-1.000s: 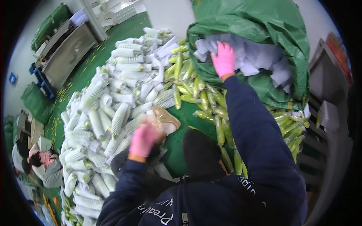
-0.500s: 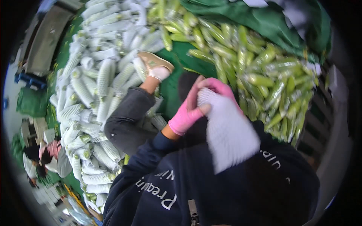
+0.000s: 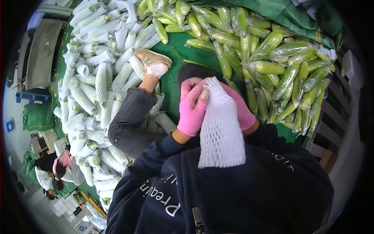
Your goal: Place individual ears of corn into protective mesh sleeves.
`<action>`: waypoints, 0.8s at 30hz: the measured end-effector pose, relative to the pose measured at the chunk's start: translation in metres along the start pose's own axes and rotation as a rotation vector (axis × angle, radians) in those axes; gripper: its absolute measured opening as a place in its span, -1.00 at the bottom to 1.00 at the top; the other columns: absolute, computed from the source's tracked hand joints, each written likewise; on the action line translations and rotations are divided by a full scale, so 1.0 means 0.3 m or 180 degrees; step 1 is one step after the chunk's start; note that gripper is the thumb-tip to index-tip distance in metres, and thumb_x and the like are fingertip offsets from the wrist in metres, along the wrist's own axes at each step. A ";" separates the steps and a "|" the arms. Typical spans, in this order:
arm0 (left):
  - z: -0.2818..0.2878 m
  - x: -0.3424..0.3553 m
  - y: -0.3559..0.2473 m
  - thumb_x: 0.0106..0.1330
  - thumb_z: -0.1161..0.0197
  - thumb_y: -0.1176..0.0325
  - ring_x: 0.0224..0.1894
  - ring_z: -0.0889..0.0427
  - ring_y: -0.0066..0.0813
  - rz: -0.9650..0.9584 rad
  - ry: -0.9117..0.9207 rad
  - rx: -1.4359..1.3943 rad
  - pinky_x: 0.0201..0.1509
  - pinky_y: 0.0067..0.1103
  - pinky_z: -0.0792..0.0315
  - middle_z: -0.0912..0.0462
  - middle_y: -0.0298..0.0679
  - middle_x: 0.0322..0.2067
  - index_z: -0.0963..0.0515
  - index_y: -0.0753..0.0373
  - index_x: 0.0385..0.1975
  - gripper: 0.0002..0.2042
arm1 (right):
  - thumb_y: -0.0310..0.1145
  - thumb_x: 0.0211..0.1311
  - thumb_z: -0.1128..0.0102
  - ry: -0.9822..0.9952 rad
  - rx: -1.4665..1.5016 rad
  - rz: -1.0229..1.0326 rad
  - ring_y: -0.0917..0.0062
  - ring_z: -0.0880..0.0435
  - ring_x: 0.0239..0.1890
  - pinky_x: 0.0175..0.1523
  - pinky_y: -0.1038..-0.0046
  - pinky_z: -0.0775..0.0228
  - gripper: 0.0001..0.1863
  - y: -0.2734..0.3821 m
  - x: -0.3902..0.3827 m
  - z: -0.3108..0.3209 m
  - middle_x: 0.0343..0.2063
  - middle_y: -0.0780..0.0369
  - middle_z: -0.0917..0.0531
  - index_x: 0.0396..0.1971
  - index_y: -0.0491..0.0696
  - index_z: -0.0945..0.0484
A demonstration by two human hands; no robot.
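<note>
A white foam net sleeve point(image 3: 223, 132) hangs flattened in front of my chest, its narrow end up and its wide end down. My left hand point(image 3: 191, 107), in a pink glove with bare fingertips, pinches the sleeve's upper left edge. Behind the sleeve's right side is my right hand point(image 3: 240, 109), also pink-gloved. Its fingers are closed at the top of the sleeve and partly hidden by it. Beyond my hands, at the right, lies a pile of green ears of corn point(image 3: 269, 68) in clear plastic film.
Many sleeved ears point(image 3: 102, 84) are heaped along the left, close to my bent leg point(image 3: 132, 113) and tan shoe point(image 3: 152, 57). Green sheeting point(image 3: 272, 17) lies at the far right. Slatted rails point(image 3: 337, 113) stand right of the corn. Other people point(image 3: 58, 167) are at the far left.
The sleeve has swung from slanting right to hanging nearly straight down, and its netting has spread open. My left hand has turned more upright. Both hands stay at its upper end.
</note>
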State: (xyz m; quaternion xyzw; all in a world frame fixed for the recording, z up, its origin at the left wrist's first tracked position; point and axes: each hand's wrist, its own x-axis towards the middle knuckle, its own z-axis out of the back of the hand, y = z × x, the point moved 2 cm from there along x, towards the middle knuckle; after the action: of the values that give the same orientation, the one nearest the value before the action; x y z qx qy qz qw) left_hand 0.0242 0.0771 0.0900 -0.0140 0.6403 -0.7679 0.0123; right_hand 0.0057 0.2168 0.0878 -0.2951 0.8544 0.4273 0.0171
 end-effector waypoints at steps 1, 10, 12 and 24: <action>0.000 -0.004 0.006 0.30 -0.13 0.28 -0.04 -0.41 -0.40 -0.0173 -0.0122 0.0076 0.04 -0.56 -0.31 -0.33 -0.15 0.06 -0.52 0.35 -0.07 -0.69 | -0.42 0.27 -0.04 0.0008 0.0672 -0.0418 0.61 -0.51 -0.08 0.03 0.55 -0.37 -0.69 -0.023 0.013 -0.007 -0.07 0.31 -0.50 0.00 -0.13 -0.44; -0.019 -0.100 0.128 0.25 -0.17 0.29 -0.15 -0.48 -0.54 0.0735 -0.0403 -0.1578 -0.06 -0.61 -0.37 -0.51 -0.27 -0.19 -0.37 0.34 -0.11 -0.69 | -0.46 -0.18 -0.33 -0.0971 -0.3007 0.2104 0.40 -0.54 -0.22 -0.10 0.50 -0.39 -0.77 -0.026 0.033 0.004 -0.29 0.23 -0.54 -0.41 -0.09 -0.56; -0.061 -0.059 0.079 0.21 -0.30 0.19 -0.26 -0.44 -0.65 0.0613 -0.0694 -0.1643 -0.09 -0.67 -0.33 -0.47 -0.35 -0.27 -0.33 0.28 -0.15 -0.62 | -0.48 -0.17 -0.30 -0.0951 -0.2114 0.1351 0.44 -0.54 -0.22 -0.12 0.48 -0.39 -0.77 -0.075 0.052 0.025 -0.36 0.26 -0.55 -0.40 -0.08 -0.54; 0.011 0.016 0.314 0.33 -0.09 0.40 -0.21 -0.54 -0.47 0.0844 0.0009 -0.3290 -0.10 -0.54 -0.43 -0.54 -0.24 -0.25 -0.38 0.27 -0.23 -0.88 | -0.31 0.34 -0.01 -0.0269 -0.0324 0.0365 0.66 -0.47 -0.06 0.10 0.55 -0.28 -0.77 -0.130 0.031 0.076 -0.16 0.33 -0.54 -0.09 -0.08 -0.46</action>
State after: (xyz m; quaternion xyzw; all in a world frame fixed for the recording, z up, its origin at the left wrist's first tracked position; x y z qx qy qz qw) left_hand 0.0196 0.0568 -0.0021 0.0639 0.9313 -0.3443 0.0998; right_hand 0.0131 0.2110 0.0428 -0.2278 0.8457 0.4825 0.0136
